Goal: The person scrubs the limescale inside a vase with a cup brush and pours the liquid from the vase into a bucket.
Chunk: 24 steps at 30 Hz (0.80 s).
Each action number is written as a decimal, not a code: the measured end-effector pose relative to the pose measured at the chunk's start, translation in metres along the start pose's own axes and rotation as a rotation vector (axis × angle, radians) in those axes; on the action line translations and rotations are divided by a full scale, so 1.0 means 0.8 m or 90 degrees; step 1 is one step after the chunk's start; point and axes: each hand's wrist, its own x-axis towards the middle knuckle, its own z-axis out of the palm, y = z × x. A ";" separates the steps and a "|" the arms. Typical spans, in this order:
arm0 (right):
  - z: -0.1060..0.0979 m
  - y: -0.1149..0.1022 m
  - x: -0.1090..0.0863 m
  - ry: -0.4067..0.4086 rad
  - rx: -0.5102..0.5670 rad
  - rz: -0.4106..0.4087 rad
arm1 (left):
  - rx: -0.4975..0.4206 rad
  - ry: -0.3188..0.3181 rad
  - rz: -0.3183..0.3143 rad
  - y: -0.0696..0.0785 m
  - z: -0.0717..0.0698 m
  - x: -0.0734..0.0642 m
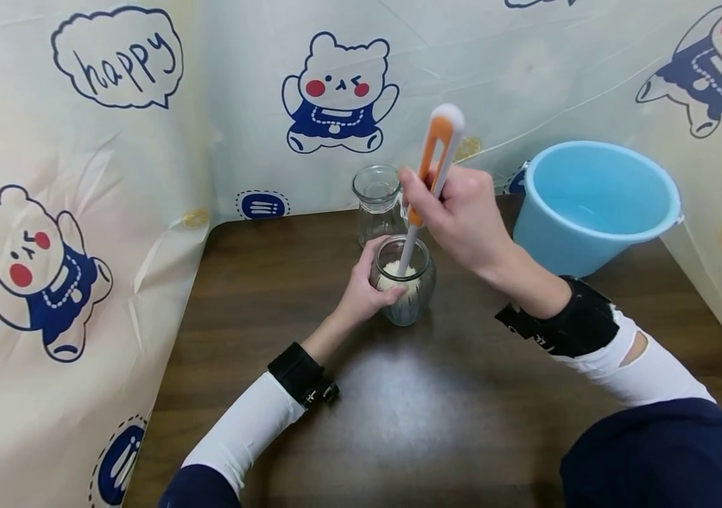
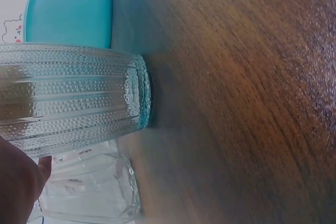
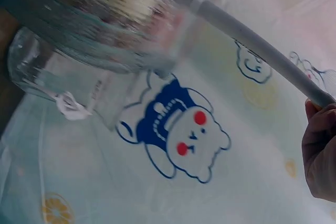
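A ribbed glass jar (image 1: 423, 288) stands near the back of the table, its dotted, fluted side (image 2: 79, 95) large in the left wrist view. My left hand (image 1: 365, 286) holds it from the left, with the thumb across the near side below the rim. Inside the jar sits the pale head of a bottle brush (image 1: 442, 134); whether it is sponge or bristle is unclear. Its grey stem (image 3: 257, 40) slants up out of the mouth. Above the jar, my right hand (image 1: 462, 219) grips the orange and white handle, and its curled fingers show in the right wrist view.
Just behind the held jar is a second clear glass jar (image 1: 376, 189) with a white tag. A light blue bucket (image 1: 576, 250) stands at the back right. Patterned cloth (image 1: 240, 92) hangs along the back and sides of the brown table (image 1: 259, 296).
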 end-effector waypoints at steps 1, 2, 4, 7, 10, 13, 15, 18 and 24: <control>0.001 0.001 -0.004 -0.013 0.002 0.011 | -0.005 -0.004 0.002 0.000 0.000 0.000; 0.002 0.001 -0.007 -0.021 0.003 0.016 | -0.009 -0.007 0.004 -0.001 0.001 0.000; 0.001 0.002 -0.008 -0.016 0.001 0.007 | -0.018 -0.011 0.010 -0.002 0.001 0.000; -0.006 0.001 -0.002 0.016 -0.006 -0.024 | -0.015 -0.005 0.012 -0.002 0.002 0.000; -0.009 0.002 0.001 0.013 -0.010 -0.020 | -0.008 0.003 0.014 -0.002 0.002 0.000; -0.005 0.006 -0.006 -0.036 -0.013 0.019 | -0.011 0.001 0.016 -0.004 0.001 0.000; -0.001 0.009 -0.010 -0.060 -0.018 0.044 | -0.019 -0.004 0.019 -0.005 0.001 -0.001; -0.002 0.009 -0.007 -0.061 -0.022 0.050 | -0.021 -0.007 0.022 -0.006 0.001 0.000; -0.001 0.006 0.001 -0.102 -0.037 0.050 | -0.014 -0.003 0.024 -0.006 0.000 -0.001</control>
